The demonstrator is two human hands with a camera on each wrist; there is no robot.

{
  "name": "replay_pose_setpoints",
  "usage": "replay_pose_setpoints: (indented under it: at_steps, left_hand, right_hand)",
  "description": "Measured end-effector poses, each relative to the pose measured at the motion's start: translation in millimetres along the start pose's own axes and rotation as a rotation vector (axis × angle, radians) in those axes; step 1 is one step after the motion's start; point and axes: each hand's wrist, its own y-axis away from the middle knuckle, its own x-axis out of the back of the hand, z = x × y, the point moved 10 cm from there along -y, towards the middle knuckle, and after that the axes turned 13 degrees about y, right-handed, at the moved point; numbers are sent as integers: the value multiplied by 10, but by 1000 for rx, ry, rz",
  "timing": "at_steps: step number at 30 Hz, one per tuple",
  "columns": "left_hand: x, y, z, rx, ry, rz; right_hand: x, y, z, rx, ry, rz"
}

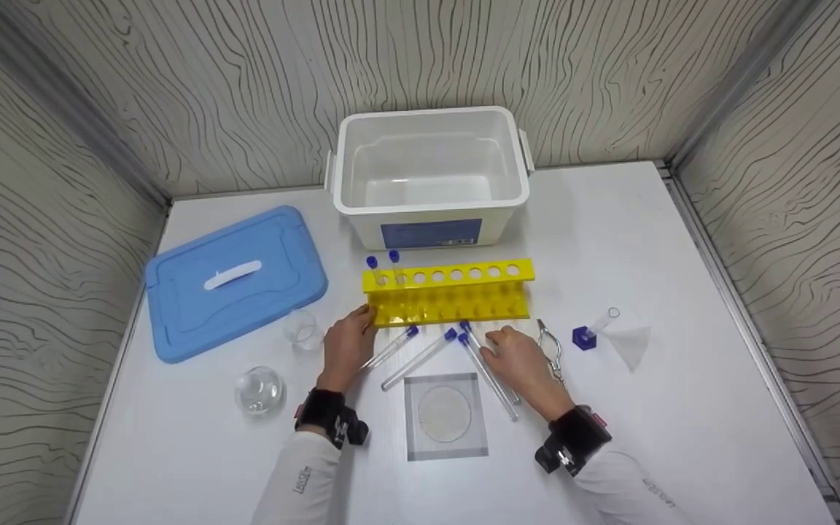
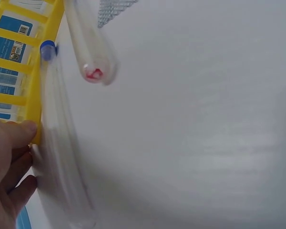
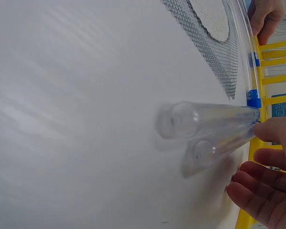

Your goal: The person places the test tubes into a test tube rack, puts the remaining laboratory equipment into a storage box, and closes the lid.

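A yellow test tube rack (image 1: 449, 295) stands mid-table, two blue-capped test tubes (image 1: 394, 268) upright in its left holes. My left hand (image 1: 349, 348) holds the rack's left end, the thumb on its edge in the left wrist view. Several capped test tubes lie in front of the rack, one tube (image 1: 420, 361) slanting between my hands. My right hand (image 1: 520, 364) is beside two tubes lying side by side (image 3: 214, 119). Its thumb (image 3: 272, 131) is right at their capped ends, the other fingers loosely bent and apart from the thumb.
Behind the rack stands a white bin (image 1: 431, 211); its blue lid (image 1: 245, 313) lies left. A glass flask (image 1: 259, 390) and a beaker (image 1: 305, 332) are left of my hands. Wire gauze (image 1: 445, 452) lies in front; metal tongs (image 1: 550, 343), a blue hexagonal piece (image 1: 584, 337) and a funnel (image 1: 631, 346) sit right.
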Motion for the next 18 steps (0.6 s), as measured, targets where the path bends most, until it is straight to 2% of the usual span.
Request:
replay_pose_setpoints:
  at_steps: [6, 13, 18]
  left_hand:
    - [13, 5, 31, -38, 1, 11]
    - [9, 13, 60, -72, -35, 17]
    - [7, 3, 28, -22, -16, 6]
  right_hand:
    - [38, -21, -106, 62, 36, 50]
    - [33, -47, -167, 66, 90, 69]
    - [60, -34, -223, 89, 128, 119]
